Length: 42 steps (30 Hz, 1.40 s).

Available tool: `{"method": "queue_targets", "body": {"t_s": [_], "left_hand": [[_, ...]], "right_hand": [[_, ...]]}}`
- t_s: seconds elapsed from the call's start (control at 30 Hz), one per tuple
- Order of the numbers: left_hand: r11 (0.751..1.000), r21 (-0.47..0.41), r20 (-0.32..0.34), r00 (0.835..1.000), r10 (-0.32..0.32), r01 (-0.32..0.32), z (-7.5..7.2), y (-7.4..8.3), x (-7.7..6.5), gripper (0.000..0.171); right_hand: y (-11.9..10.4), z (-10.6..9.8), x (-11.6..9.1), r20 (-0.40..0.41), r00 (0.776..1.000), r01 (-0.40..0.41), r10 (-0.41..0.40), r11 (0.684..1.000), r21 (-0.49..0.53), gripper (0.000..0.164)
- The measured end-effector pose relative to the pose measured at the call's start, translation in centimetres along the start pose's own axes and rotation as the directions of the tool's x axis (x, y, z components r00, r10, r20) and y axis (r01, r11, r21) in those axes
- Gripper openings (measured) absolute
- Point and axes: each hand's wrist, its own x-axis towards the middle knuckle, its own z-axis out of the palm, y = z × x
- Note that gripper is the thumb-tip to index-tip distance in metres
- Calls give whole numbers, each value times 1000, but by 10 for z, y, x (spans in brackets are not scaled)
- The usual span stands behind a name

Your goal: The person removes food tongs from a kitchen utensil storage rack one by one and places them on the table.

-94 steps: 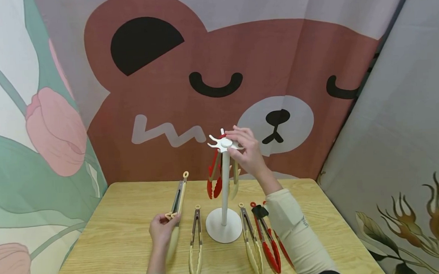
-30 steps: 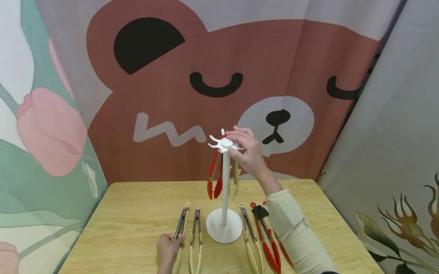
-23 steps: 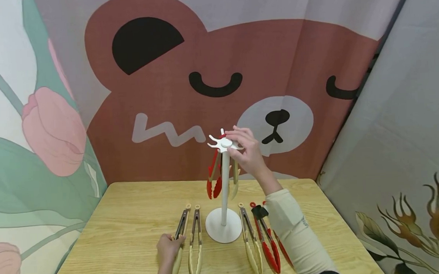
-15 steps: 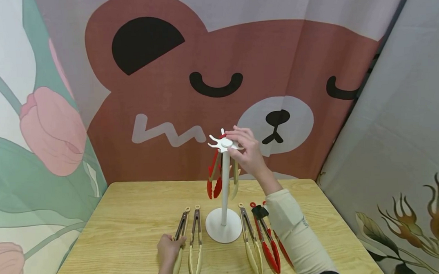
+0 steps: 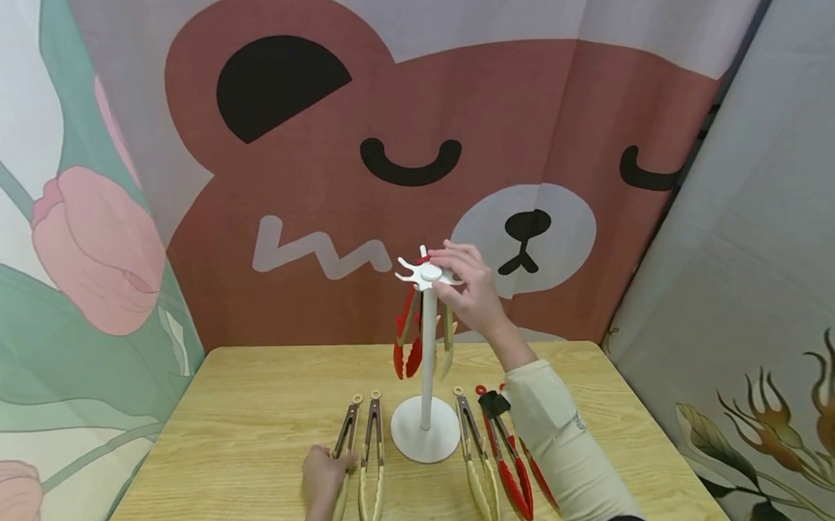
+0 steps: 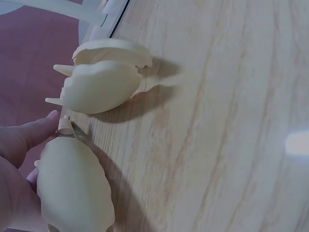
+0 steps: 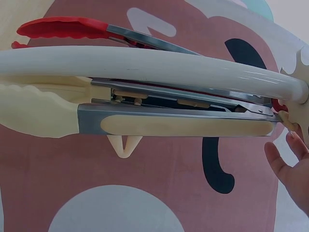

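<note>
Low | left hand [image 5: 324, 478] grips tongs [image 6: 75, 186] | high | right hand [image 5: 472, 289] at stand [image 5: 429, 353]

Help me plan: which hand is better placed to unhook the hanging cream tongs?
Likely the right hand: its fingers sit beside the ring on those tongs; the left hand holds other tongs lower down.

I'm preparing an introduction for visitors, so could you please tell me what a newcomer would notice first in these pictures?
Probably the huge brown bear on the curtain behind the table. Next comes the white stand, with red tongs and cream tongs hanging from it and the right hand at its top. More tongs lie on either side of its base, the left hand holding the leftmost cream pair.
</note>
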Motion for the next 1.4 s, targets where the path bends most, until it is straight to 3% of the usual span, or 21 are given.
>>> {"method": "queue_targets", "body": {"t_s": [0.2, 0.43, 0.53, 0.63, 0.87, 1.03, 1.13, 1.27, 1.4], "left_hand": [[998, 62, 30, 1000, -4, 3, -1, 0, -2, 53], [996, 81, 4, 1000, 31, -31, 1, 0, -3, 51], [996, 82, 8, 999, 35, -35, 1, 0, -3, 52], [996, 83, 15, 999, 36, -37, 1, 1, -4, 52], [995, 90, 17, 999, 39, -40, 3, 1, -4, 53], [994, 95, 10, 999, 52, -53, 2, 2, -5, 56], [995, 82, 12, 998, 64, -65, 2, 3, -6, 58], [993, 85, 15, 997, 77, -78, 2, 4, -6, 62], [992, 103, 7, 997, 74, -74, 0, 6, -7, 63]], "right_hand": [[-4, 1, 1, -8, 1000, 14, -14, 1000, 19, 37], [-41, -7, 10, -2, 1000, -14, 14, 1000, 23, 33], [-45, -9, 11, 9, 999, -34, 33, 999, 14, 32], [-43, -9, 10, 12, 999, -36, 35, 999, 21, 32], [-7, -5, 0, 54, 995, -78, 79, 997, -19, 34], [-14, -8, 1, 30, 996, -76, 79, 992, -106, 30], [-19, -10, 1, 16, 992, -120, 123, 981, -150, 35], [-24, -12, 0, 33, 979, -194, 202, 969, -154, 43], [-25, -15, 0, 52, 974, -212, 221, 967, -141, 44]]}}
